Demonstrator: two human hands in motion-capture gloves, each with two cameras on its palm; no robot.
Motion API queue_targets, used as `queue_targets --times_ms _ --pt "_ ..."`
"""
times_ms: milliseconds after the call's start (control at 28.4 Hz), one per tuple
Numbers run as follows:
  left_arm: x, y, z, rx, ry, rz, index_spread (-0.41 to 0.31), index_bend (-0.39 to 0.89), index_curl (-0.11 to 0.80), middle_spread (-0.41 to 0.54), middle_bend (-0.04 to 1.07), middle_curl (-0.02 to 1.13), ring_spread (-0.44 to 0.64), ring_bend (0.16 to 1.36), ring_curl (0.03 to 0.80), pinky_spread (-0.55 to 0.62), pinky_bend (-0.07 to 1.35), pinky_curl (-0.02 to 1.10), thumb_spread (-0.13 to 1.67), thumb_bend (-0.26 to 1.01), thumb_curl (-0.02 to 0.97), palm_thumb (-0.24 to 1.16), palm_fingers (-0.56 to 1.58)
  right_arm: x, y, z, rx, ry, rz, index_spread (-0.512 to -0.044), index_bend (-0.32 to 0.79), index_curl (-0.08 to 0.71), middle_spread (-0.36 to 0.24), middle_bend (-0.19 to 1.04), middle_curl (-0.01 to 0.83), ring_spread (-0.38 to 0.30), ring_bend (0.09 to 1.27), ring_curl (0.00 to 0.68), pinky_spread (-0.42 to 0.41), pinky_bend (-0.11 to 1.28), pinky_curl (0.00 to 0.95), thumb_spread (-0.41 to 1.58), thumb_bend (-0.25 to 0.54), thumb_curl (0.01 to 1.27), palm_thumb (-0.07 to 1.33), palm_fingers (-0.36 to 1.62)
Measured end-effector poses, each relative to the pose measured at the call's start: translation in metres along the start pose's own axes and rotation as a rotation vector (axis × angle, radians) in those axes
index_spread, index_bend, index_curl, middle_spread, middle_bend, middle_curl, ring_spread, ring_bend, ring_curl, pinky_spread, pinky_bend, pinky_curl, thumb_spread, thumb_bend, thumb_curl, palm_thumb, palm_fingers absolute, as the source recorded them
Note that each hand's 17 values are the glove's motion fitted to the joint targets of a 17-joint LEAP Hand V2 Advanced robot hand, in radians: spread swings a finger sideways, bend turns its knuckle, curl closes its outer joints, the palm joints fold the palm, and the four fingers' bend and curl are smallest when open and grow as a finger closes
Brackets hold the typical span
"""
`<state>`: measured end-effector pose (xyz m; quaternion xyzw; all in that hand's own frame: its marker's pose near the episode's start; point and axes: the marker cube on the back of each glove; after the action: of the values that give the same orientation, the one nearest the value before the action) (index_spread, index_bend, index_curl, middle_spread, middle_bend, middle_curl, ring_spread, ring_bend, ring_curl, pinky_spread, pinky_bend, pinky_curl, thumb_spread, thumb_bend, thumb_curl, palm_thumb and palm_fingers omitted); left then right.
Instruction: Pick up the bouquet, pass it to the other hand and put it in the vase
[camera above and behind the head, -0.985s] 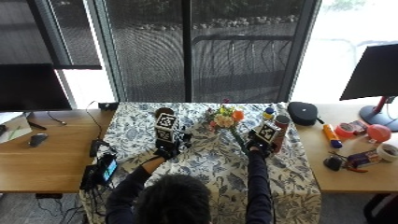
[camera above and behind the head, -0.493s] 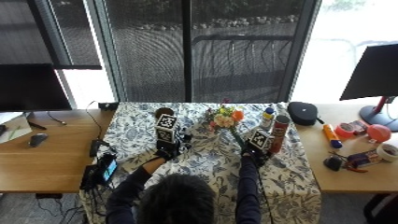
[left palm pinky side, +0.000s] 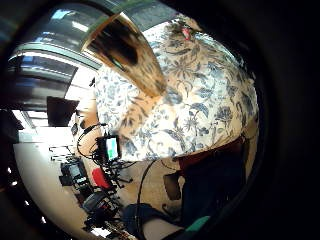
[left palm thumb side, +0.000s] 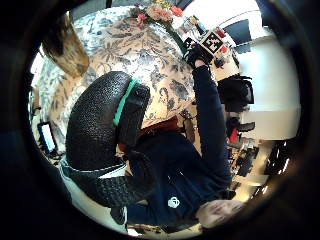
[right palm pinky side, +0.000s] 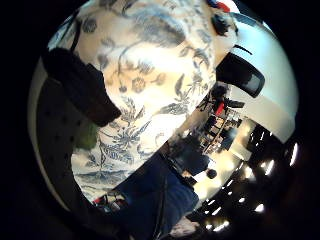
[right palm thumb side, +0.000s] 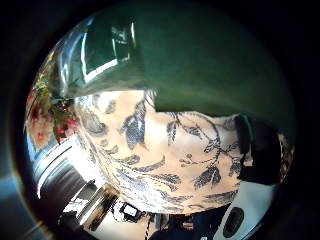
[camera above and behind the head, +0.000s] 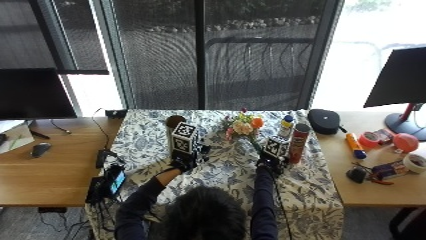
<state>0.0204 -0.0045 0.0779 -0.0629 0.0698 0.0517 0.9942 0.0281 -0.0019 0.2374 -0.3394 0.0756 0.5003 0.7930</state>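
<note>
The bouquet (camera above and behind the head: 242, 125), pink and orange flowers on a green stem, lies on the floral tablecloth at mid-table. Its stem runs toward me and ends at my right hand (camera above and behind the head: 270, 161), whose fingers curl round the stem end. The right thumb side palm view shows the green stem (right palm thumb side: 200, 65) close against the palm and the flowers (right palm thumb side: 42, 117) beyond. The brown vase (camera above and behind the head: 175, 121) stands upright at the back left of the cloth, also seen as the vase (left palm pinky side: 125, 50). Below the vase, my left hand (camera above and behind the head: 182, 162) rests on the cloth, fingers loosely curled and holding nothing.
A blue-capped bottle (camera above and behind the head: 287, 126) and a red can (camera above and behind the head: 298, 142) stand just right of my right hand. A black case (camera above and behind the head: 324, 121) lies at the back right. Wooden desks flank the cloth; a phone (camera above and behind the head: 112, 181) hangs at its left edge.
My right hand has shifted slightly left and toward me along the stem. The flowers, the vase and my left hand have stayed put.
</note>
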Motion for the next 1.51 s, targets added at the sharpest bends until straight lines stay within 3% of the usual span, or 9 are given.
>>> queue_targets --times_ms 70,106,141,317,668,809,950,1266,1513 --pt "0.001 -0.001 0.0 0.004 -0.006 0.004 0.011 0.15 0.312 0.215 0.18 0.32 0.33 0.52 0.266 0.34 0.34 0.32 1.21 -0.02 0.263 0.24 0.25 -0.004 0.001 -0.004 0.04 -0.113 -0.093 -0.227 0.25 0.245 -0.113 0.38 0.436 -0.195 0.63 0.358 -0.058 0.51 0.293 1.16 0.179 0.38 0.97 1.07" --pt "0.002 -0.001 -0.001 0.006 -0.009 0.005 0.011 0.15 0.312 0.215 0.18 0.32 0.33 0.52 0.266 0.34 0.34 0.32 1.21 -0.02 0.263 0.24 0.25 -0.01 -0.004 -0.005 0.071 -0.175 -0.158 -0.228 0.25 0.259 -0.113 0.31 0.417 -0.202 0.63 0.362 -0.062 0.51 0.295 1.17 0.176 0.37 0.98 1.04" --pt "0.002 -0.001 0.0 0.007 -0.012 0.005 0.011 0.15 0.313 0.215 0.18 0.32 0.33 0.52 0.266 0.34 0.34 0.33 1.21 -0.02 0.264 0.24 0.25 -0.017 -0.012 -0.007 0.122 -0.24 -0.226 -0.226 0.21 0.258 -0.132 0.41 0.454 -0.21 0.61 0.363 -0.094 0.48 0.296 1.17 0.186 0.38 1.0 1.13" --pt "0.002 -0.001 0.002 0.002 -0.013 0.001 0.008 0.16 0.315 0.215 0.18 0.32 0.33 0.52 0.266 0.34 0.33 0.33 1.21 -0.02 0.264 0.24 0.25 -0.031 -0.03 -0.007 0.305 -0.391 -0.343 -0.221 0.11 0.261 -0.156 0.49 0.499 -0.211 0.74 0.426 -0.213 0.52 0.332 1.18 0.185 0.37 1.03 1.28" --pt "-0.001 0.0 0.004 -0.019 -0.025 -0.021 0.001 0.15 0.318 0.215 0.18 0.32 0.34 0.52 0.268 0.34 0.33 0.33 1.21 -0.02 0.265 0.25 0.25 -0.023 -0.023 0.004 0.316 -0.361 -0.282 -0.223 0.19 0.313 -0.184 0.61 0.574 -0.208 0.89 0.507 -0.248 0.7 0.425 1.2 0.138 0.35 1.01 1.4" --pt "0.0 -0.004 0.003 -0.019 -0.026 -0.022 0.0 0.15 0.32 0.215 0.18 0.32 0.34 0.52 0.269 0.34 0.33 0.33 1.21 -0.02 0.266 0.25 0.25 -0.022 -0.022 -0.012 0.412 -0.512 -0.338 -0.221 0.21 0.347 -0.183 0.64 0.599 -0.202 0.92 0.528 -0.245 0.75 0.455 1.2 0.115 0.34 1.0 1.39" --pt "0.003 -0.011 -0.001 -0.03 -0.015 -0.033 -0.001 0.15 0.318 0.215 0.18 0.32 0.34 0.52 0.27 0.34 0.33 0.33 1.21 -0.02 0.266 0.24 0.25 -0.024 -0.008 -0.044 0.52 -0.808 -0.552 -0.221 0.23 0.38 -0.185 0.67 0.619 -0.201 0.95 0.545 -0.239 0.79 0.479 1.19 0.1 0.33 1.0 1.36" --pt "0.017 -0.042 -0.02 -0.027 0.178 0.025 -0.001 0.15 0.318 0.215 0.18 0.32 0.34 0.52 0.27 0.33 0.34 0.34 1.22 -0.02 0.267 0.25 0.25 -0.027 0.042 -0.095 0.356 -1.324 -1.097 -0.222 0.26 0.443 -0.186 0.7 0.649 -0.197 0.96 0.563 -0.233 0.82 0.512 1.18 0.072 0.33 1.02 1.3" --pt "0.031 -0.067 -0.075 -0.009 0.53 0.078 0.005 0.15 0.316 0.215 0.18 0.32 0.33 0.53 0.275 0.32 0.35 0.34 1.22 -0.01 0.274 0.28 0.25 -0.004 0.12 -0.12 0.242 -1.444 -1.449 -0.222 0.25 0.481 -0.183 0.7 0.659 -0.195 0.96 0.57 -0.231 0.82 0.519 1.18 0.047 0.32 1.02 1.28"
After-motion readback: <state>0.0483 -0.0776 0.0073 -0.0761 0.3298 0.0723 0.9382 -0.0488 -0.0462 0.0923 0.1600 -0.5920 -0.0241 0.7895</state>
